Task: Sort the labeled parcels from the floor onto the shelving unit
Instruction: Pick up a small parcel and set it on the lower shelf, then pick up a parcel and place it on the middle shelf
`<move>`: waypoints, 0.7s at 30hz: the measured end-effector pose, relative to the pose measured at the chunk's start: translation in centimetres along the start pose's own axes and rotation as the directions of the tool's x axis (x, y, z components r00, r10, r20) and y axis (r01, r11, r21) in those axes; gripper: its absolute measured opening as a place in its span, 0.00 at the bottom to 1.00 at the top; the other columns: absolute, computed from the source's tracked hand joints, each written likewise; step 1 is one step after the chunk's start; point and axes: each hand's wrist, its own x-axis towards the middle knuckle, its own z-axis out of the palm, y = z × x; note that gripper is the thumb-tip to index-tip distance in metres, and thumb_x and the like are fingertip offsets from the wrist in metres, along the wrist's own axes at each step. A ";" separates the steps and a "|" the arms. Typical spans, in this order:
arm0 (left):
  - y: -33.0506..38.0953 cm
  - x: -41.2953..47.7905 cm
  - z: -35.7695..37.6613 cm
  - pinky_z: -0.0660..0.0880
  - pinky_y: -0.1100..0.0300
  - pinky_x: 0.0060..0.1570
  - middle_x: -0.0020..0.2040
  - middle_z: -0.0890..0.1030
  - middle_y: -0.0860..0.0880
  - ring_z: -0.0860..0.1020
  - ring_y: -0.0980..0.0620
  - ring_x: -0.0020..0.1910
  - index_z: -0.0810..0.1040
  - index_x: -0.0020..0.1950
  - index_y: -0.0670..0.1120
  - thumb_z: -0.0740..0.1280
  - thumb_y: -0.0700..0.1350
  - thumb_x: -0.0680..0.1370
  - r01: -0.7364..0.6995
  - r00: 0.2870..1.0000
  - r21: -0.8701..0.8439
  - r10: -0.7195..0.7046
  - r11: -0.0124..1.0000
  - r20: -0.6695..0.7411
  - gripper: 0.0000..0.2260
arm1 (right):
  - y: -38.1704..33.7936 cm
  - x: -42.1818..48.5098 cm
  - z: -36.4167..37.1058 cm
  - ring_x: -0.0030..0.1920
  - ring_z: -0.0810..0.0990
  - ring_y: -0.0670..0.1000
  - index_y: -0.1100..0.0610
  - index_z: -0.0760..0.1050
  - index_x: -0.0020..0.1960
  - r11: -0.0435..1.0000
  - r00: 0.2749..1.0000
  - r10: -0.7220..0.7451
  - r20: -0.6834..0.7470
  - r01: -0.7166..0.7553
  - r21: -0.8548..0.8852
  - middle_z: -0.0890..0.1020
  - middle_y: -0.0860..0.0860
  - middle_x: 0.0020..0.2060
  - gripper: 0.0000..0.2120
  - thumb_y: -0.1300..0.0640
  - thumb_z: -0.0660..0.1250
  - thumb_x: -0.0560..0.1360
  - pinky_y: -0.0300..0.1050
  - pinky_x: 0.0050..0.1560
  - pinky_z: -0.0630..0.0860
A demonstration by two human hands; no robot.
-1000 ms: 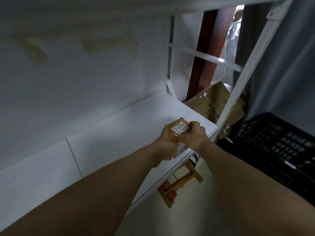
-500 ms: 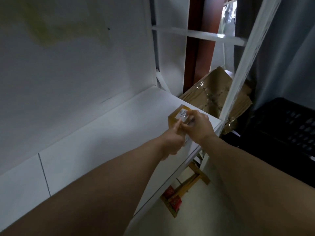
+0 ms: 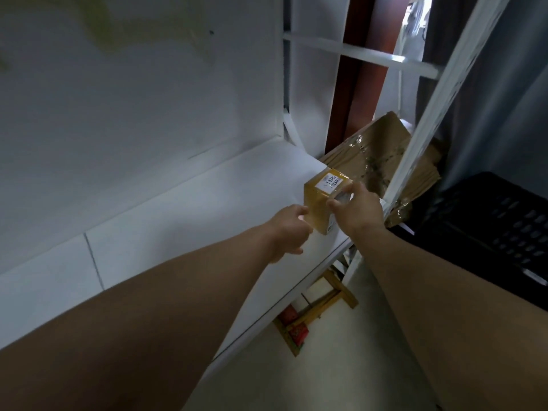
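Observation:
A small brown parcel [image 3: 321, 200] wrapped in clear tape, with a white printed label on top, stands on the white shelf board [image 3: 184, 229] near its right end. My right hand [image 3: 354, 210] grips the parcel's right side, thumb on the front face and fingers round the far edge. My left hand [image 3: 289, 231] hovers just left of the parcel with its fingers loosely curled, touching or nearly touching the box's left face.
A white slanted shelf upright [image 3: 424, 114] stands right of the parcel. Flattened taped cardboard [image 3: 382, 155] leans behind it. A black plastic crate [image 3: 492, 232] sits at the right. Below the shelf lies a wooden frame with red packets [image 3: 308, 321] on the pale floor.
The parcel has gone from held over the shelf edge to standing on the shelf board. My left hand has come off it and drawn back to the left; my right hand still holds it.

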 end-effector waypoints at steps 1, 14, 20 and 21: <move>-0.6 -1.4 -0.3 0.79 0.54 0.49 0.63 0.77 0.42 0.78 0.46 0.58 0.66 0.74 0.46 0.63 0.36 0.80 0.003 0.999 -0.001 -0.003 1.000 -0.053 0.23 | -0.3 -1.4 0.3 0.59 0.78 0.56 0.53 0.72 0.66 1.000 1.000 0.012 -0.007 -0.012 0.001 0.77 0.56 0.61 0.17 0.51 0.69 0.79 0.51 0.61 0.75; -22.1 -29.2 -4.9 0.68 0.65 0.27 0.33 0.81 0.49 0.76 0.53 0.29 0.82 0.44 0.44 0.64 0.43 0.79 0.205 0.821 -0.170 -0.264 0.964 -0.506 0.08 | -2.0 -33.0 12.6 0.36 0.77 0.50 0.58 0.79 0.41 0.988 0.897 0.078 0.435 -0.012 -0.152 0.79 0.52 0.35 0.09 0.58 0.65 0.78 0.43 0.36 0.72; -34.3 -46.6 -7.0 0.60 0.72 0.16 0.31 0.77 0.48 0.70 0.54 0.24 0.80 0.43 0.41 0.63 0.41 0.81 0.242 0.705 -0.367 -0.422 0.898 -0.570 0.09 | -3.2 -50.3 18.5 0.41 0.76 0.54 0.58 0.77 0.48 0.986 0.737 0.073 0.672 0.050 -0.162 0.77 0.56 0.40 0.04 0.61 0.63 0.78 0.50 0.46 0.77; -36.3 -49.2 -7.2 0.60 0.71 0.15 0.32 0.76 0.47 0.70 0.54 0.25 0.80 0.44 0.41 0.63 0.41 0.81 0.245 0.682 -0.396 -0.447 0.885 -0.578 0.09 | -3.5 -52.9 19.5 0.38 0.75 0.53 0.59 0.78 0.49 0.980 0.711 0.056 0.700 0.094 -0.174 0.77 0.56 0.38 0.05 0.62 0.62 0.79 0.47 0.41 0.74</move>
